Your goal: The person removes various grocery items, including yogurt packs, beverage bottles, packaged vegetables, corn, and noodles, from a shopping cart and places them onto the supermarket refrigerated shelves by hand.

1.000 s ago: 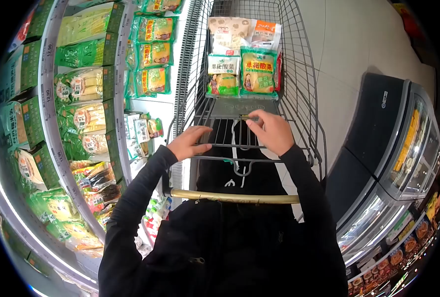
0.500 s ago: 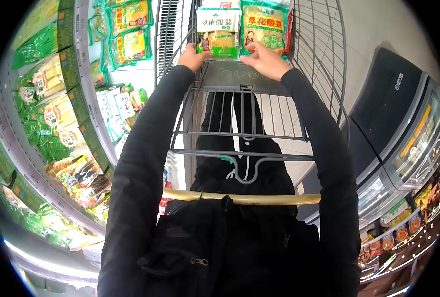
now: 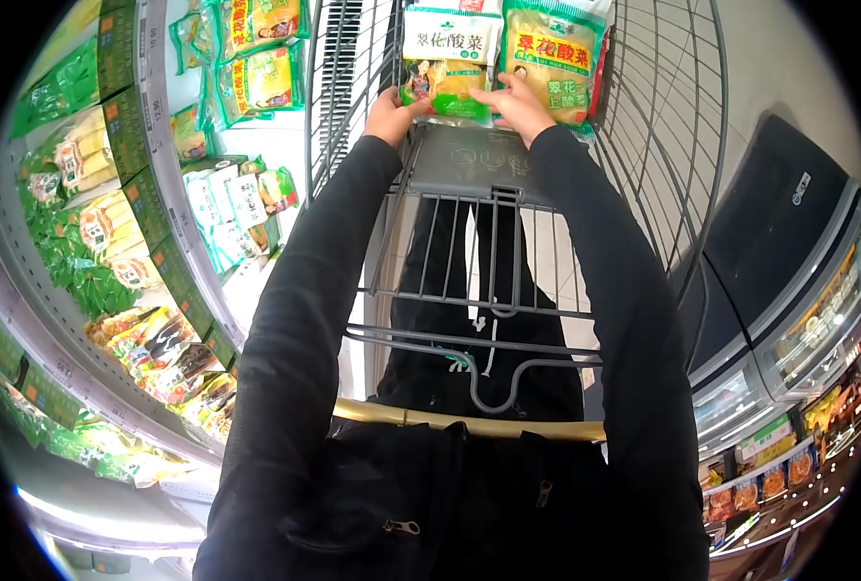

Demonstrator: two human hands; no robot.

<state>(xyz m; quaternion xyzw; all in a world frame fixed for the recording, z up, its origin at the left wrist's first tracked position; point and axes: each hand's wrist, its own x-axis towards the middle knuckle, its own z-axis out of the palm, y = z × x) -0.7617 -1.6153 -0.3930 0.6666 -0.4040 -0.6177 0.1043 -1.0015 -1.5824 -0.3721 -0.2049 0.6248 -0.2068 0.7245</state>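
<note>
A white-labelled packet of pickled cabbage (image 3: 450, 44) with a green lower edge leans upright at the far end of the shopping cart (image 3: 503, 257). My left hand (image 3: 392, 116) pinches its lower left edge. The fingers of my right hand (image 3: 522, 108) close on its lower right corner. Just right of it stands a yellow packet of pickled cabbage (image 3: 552, 58) with red lettering, right above my right hand. Below both hands is the grey plastic seat flap (image 3: 469, 160) of the cart.
Chilled shelves (image 3: 174, 223) with bagged foods run along the left, more pickled cabbage packets (image 3: 261, 82) among them. On the right stands a dark freezer cabinet (image 3: 769, 223) with glass-fronted sections. A gold-coloured bar (image 3: 469, 421) crosses in front of my body.
My right hand has shifted from the yellow packet's lower left corner to the white-labelled packet's right corner. The cart and packets sit slightly farther right in view.
</note>
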